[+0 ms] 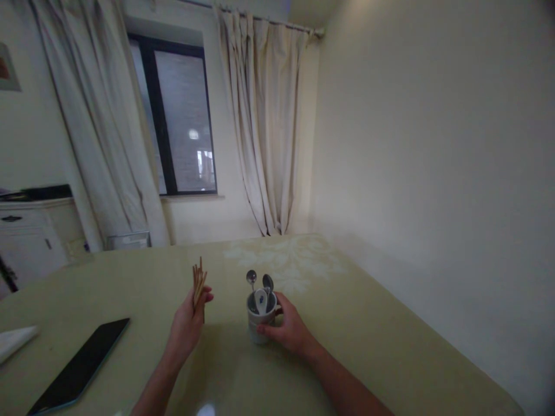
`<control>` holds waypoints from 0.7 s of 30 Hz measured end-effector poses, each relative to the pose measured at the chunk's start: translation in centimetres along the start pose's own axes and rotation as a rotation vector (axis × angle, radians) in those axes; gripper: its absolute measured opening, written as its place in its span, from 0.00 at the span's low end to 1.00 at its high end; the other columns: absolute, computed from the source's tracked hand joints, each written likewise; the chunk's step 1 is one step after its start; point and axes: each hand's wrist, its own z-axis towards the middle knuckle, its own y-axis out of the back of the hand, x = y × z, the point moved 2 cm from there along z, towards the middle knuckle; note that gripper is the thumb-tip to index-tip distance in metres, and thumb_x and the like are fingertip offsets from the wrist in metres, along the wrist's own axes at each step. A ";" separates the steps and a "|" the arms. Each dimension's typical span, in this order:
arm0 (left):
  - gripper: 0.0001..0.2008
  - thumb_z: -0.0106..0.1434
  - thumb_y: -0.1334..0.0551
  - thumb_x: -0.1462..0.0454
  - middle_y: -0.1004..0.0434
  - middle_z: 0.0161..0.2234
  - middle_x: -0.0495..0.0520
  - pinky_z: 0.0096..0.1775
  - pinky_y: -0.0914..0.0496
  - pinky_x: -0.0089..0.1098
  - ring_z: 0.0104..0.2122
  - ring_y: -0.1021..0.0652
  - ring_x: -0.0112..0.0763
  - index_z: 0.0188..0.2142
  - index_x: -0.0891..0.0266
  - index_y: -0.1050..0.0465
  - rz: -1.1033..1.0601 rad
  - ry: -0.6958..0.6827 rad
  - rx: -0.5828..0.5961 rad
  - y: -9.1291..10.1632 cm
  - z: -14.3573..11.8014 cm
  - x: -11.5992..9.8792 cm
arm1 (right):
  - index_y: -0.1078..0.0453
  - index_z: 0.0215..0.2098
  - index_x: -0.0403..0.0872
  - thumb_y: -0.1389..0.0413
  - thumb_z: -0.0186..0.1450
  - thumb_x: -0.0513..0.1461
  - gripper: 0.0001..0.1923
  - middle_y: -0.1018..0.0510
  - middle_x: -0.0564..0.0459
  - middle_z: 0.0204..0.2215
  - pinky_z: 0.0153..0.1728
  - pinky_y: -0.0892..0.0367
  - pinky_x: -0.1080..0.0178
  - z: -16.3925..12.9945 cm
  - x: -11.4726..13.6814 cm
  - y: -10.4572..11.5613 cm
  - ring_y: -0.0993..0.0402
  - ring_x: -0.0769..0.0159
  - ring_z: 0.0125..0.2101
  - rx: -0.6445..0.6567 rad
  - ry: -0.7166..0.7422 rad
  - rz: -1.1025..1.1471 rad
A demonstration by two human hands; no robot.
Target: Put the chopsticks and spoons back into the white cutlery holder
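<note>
A bundle of several wooden chopsticks [199, 284] stands roughly upright in the grip of my left hand [191, 315], left of the mug and apart from it. My right hand [288, 328] is closed around the right side of a pale mug [255, 332], near its handle. Inside the mug, two metal spoons [251, 277] lean with their bowls up, one to the left and one to the right. A white spoon [261, 301] with a small dark blue mark sits in front of them. The lower ends of the spoons are hidden by the mug.
On the left of the pale green table [225, 370] lies a dark flat tablet-like slab [82, 367]. Farther left, a white object [16, 341] is cut by the frame edge. A wall [425, 202] borders the table's right side; curtains [269, 127] and a window stand behind.
</note>
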 end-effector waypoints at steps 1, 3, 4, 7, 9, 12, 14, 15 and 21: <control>0.20 0.72 0.51 0.54 0.13 0.42 0.64 0.41 0.23 0.40 0.41 0.15 0.46 0.53 0.61 0.28 0.117 0.000 0.001 0.0 0.0 0.1 | 0.30 0.59 0.50 0.25 0.53 0.45 0.38 0.19 0.44 0.54 0.49 0.28 0.49 0.0 0.0 0.0 0.22 0.47 0.52 0.001 0.001 0.001; 0.20 0.73 0.54 0.65 0.15 0.49 0.66 0.44 0.25 0.41 0.43 0.15 0.46 0.58 0.60 0.30 0.401 0.005 0.042 0.0 0.1 0.0 | 0.30 0.60 0.50 0.25 0.52 0.45 0.39 0.19 0.44 0.54 0.49 0.28 0.49 0.0 0.0 0.0 0.22 0.47 0.52 -0.002 0.003 0.003; 0.22 0.72 0.55 0.68 0.16 0.51 0.66 0.45 0.26 0.41 0.44 0.15 0.47 0.59 0.59 0.31 0.538 0.007 0.098 -0.1 0.2 0.0 | 0.30 0.60 0.50 0.25 0.52 0.45 0.39 0.19 0.44 0.54 0.50 0.28 0.49 0.0 -0.1 0.0 0.22 0.47 0.52 -0.004 0.003 0.005; 0.23 0.72 0.55 0.71 0.16 0.53 0.64 0.47 0.26 0.41 0.48 0.15 0.47 0.57 0.56 0.27 0.779 0.017 0.296 -0.8 0.6 0.3 | 0.30 0.61 0.50 0.25 0.52 0.44 0.41 0.20 0.44 0.54 0.50 0.28 0.50 -0.1 0.0 0.0 0.23 0.47 0.51 -0.013 -0.004 0.000; 0.25 0.72 0.55 0.72 0.16 0.53 0.64 0.48 0.27 0.42 0.51 0.16 0.49 0.57 0.57 0.25 0.816 0.035 0.340 -1.4 1.0 0.7 | 0.31 0.61 0.49 0.25 0.51 0.44 0.41 0.20 0.44 0.54 0.50 0.28 0.50 -0.1 0.2 0.0 0.23 0.47 0.52 -0.011 -0.009 -0.004; 0.27 0.72 0.57 0.72 0.17 0.54 0.68 0.49 0.27 0.45 0.53 0.17 0.52 0.59 0.60 0.26 0.814 0.059 0.321 -2.2 2.0 1.6 | 0.31 0.61 0.49 0.25 0.52 0.44 0.41 0.20 0.44 0.55 0.50 0.28 0.50 -0.2 0.4 0.0 0.23 0.48 0.52 0.001 -0.015 -0.004; 0.27 0.72 0.57 0.71 0.17 0.54 0.69 0.51 0.27 0.46 0.53 0.18 0.52 0.61 0.62 0.26 0.808 0.065 0.318 -2.4 2.7 2.3 | 0.31 0.61 0.49 0.24 0.52 0.44 0.41 0.20 0.44 0.55 0.50 0.28 0.50 -0.3 0.4 0.0 0.23 0.48 0.52 0.001 -0.020 -0.005; 0.27 0.72 0.57 0.69 0.18 0.55 0.69 0.53 0.27 0.46 0.54 0.18 0.52 0.62 0.62 0.27 0.801 0.061 0.320 -2.4 3.1 2.6 | 0.31 0.61 0.49 0.24 0.52 0.45 0.42 0.20 0.44 0.55 0.50 0.28 0.51 -0.3 0.4 0.0 0.23 0.48 0.52 -0.004 -0.021 -0.009; 0.41 0.68 0.45 0.43 0.33 0.70 0.66 0.68 0.42 0.54 0.70 0.34 0.60 0.73 0.63 0.40 0.726 -0.108 0.426 -2.8 3.5 5.2 | 0.30 0.60 0.50 0.24 0.52 0.46 0.41 0.19 0.45 0.54 0.49 0.28 0.51 -0.4 0.2 -0.1 0.23 0.48 0.52 -0.015 -0.014 -0.017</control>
